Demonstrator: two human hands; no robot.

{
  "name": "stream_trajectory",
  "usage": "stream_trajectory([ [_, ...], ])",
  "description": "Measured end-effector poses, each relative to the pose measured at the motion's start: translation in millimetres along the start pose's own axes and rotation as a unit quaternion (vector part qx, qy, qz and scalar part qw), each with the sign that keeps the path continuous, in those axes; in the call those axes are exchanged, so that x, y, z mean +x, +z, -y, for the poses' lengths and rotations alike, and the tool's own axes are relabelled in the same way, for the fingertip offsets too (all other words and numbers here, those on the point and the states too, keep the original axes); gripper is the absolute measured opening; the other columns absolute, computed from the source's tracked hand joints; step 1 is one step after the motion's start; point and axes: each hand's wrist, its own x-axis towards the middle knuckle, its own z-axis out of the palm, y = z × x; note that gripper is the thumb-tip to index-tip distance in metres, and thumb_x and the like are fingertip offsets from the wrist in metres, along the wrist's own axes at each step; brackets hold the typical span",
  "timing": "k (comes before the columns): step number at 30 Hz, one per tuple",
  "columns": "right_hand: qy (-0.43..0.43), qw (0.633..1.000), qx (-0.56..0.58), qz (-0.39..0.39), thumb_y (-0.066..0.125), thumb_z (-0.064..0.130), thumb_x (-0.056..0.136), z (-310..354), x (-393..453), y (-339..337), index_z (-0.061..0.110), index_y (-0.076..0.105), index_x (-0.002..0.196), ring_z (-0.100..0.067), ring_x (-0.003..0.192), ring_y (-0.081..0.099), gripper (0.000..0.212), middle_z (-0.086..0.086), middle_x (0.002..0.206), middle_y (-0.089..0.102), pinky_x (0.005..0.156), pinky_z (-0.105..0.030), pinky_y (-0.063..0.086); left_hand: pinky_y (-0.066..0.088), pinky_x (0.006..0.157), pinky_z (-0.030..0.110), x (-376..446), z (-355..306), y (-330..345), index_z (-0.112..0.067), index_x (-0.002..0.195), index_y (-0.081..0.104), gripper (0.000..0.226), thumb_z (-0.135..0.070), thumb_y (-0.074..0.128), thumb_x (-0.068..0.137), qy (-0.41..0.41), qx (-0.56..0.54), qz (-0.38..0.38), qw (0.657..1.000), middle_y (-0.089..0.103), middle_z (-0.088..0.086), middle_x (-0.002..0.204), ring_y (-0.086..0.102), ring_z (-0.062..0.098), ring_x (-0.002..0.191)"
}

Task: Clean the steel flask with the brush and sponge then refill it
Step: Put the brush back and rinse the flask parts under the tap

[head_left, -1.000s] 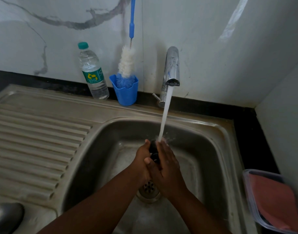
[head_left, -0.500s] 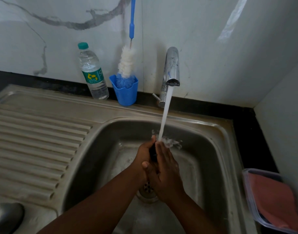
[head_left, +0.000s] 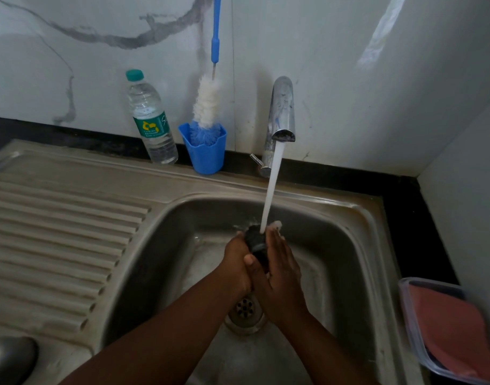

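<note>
Over the sink basin (head_left: 349, 245), my left hand (head_left: 235, 262) and my right hand (head_left: 282, 276) squeeze a dark sponge (head_left: 256, 240) between them. The tap's stream (head_left: 271, 187) falls on its top and on my right fingertips. My left fingers wrap it from the left; my right fingers lie straight along its right side, with the thumb crossing in front. The bottle brush (head_left: 207, 104), blue-handled with white bristles, stands in a blue cup (head_left: 207, 157) at the wall. A rounded steel thing (head_left: 10, 359), possibly the flask, shows at the bottom left edge.
The chrome tap (head_left: 282, 115) runs at the back of the sink. A plastic water bottle (head_left: 152, 123) stands left of the blue cup. The ribbed drainboard (head_left: 57, 240) lies to the left. A clear container with a pink cloth (head_left: 455, 332) sits at the right. The drain (head_left: 245, 308) lies below my hands.
Both hands have kept rubbing the sponge under the stream, shifting slightly; more of the dark sponge now shows above my left hand.
</note>
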Motion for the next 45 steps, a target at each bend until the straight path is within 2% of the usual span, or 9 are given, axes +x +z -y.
stream_trajectory([
  [3,0.034,0.999,0.012,0.011,0.000,0.090,0.070,-2,-1,-3,0.031,0.003,0.153,0.001,0.143,-0.002,0.102,0.012,0.161,0.006,0.115,-0.023,0.002,0.049,0.039,0.023,6,-3,-3,0.001,0.085,0.068,0.063,-0.049,0.035,0.104,-0.012,-0.022,-0.006,1.000,0.061,0.010,0.055,0.058,0.017,0.046],
  [7,0.009,0.999,0.010,0.039,0.007,0.084,0.075,8,-2,-2,0.034,-0.001,0.152,0.002,0.142,-0.006,0.092,0.019,0.157,0.001,0.114,-0.023,-0.002,0.055,0.070,0.039,9,-1,-6,-0.005,0.104,0.066,0.073,-0.071,0.037,0.093,0.010,0.061,-0.020,0.998,0.072,0.017,0.084,0.068,0.030,0.082],
  [14,0.055,0.997,0.060,0.002,0.013,0.088,0.075,-6,0,-2,0.033,0.011,0.153,-0.008,0.146,0.013,0.095,0.008,0.161,0.018,0.120,-0.040,0.018,0.060,0.058,0.033,-2,-1,-6,-0.005,0.106,0.063,0.050,-0.053,0.055,0.094,0.001,0.041,0.071,0.997,0.069,0.014,0.082,0.069,0.024,0.067],
  [18,0.036,0.998,0.036,0.029,0.003,0.091,0.069,4,-1,-3,0.035,0.000,0.151,0.002,0.142,-0.003,0.100,0.018,0.158,0.003,0.117,-0.027,0.002,0.059,0.070,0.036,-1,1,-8,-0.005,0.103,0.066,0.055,-0.057,0.047,0.098,0.006,0.085,0.035,0.996,0.071,0.013,0.081,0.071,0.024,0.073],
  [22,0.040,0.999,0.020,0.016,0.001,0.091,0.069,-1,-3,-3,0.032,0.006,0.153,0.005,0.139,0.001,0.103,0.015,0.160,0.008,0.113,-0.022,0.003,0.058,0.053,0.033,7,1,-9,-0.005,0.123,0.060,0.065,-0.062,0.045,0.096,-0.001,0.048,-0.025,0.999,0.071,0.015,0.080,0.072,0.026,0.062],
  [27,0.025,0.999,-0.005,0.045,0.001,0.089,0.069,5,-4,-4,0.033,-0.004,0.151,0.003,0.140,-0.007,0.099,0.023,0.153,-0.006,0.112,-0.022,-0.003,0.051,0.056,0.029,8,4,-7,-0.007,0.092,0.064,0.074,-0.071,0.027,0.095,0.006,0.082,0.001,0.997,0.067,0.011,0.057,0.065,0.023,0.053],
  [31,0.035,0.999,-0.009,0.032,-0.003,0.091,0.067,2,-4,-3,0.035,-0.006,0.150,-0.005,0.146,-0.002,0.100,0.018,0.158,-0.005,0.117,-0.027,0.002,0.056,0.054,0.024,-2,3,-4,-0.009,0.084,0.065,0.048,-0.052,0.051,0.097,0.008,0.064,0.061,0.996,0.063,0.006,0.064,0.062,0.017,0.056],
  [35,0.052,0.998,0.009,0.025,0.003,0.092,0.068,-1,-3,-5,0.030,0.003,0.154,-0.010,0.148,0.005,0.106,0.010,0.162,0.009,0.120,-0.036,0.010,0.048,0.049,0.019,-1,2,-2,-0.012,0.077,0.064,0.047,-0.054,0.053,0.093,-0.023,0.032,0.079,0.996,0.055,-0.001,0.061,0.053,0.008,0.051],
  [45,0.052,0.998,0.027,0.031,0.013,0.086,0.074,-3,-3,-6,0.031,0.006,0.154,-0.008,0.148,0.005,0.097,0.010,0.162,0.011,0.121,-0.038,0.012,0.060,0.054,0.035,9,1,-13,-0.005,0.115,0.063,0.079,-0.076,0.039,0.087,-0.018,0.047,0.029,0.998,0.073,0.017,0.087,0.074,0.027,0.070],
])
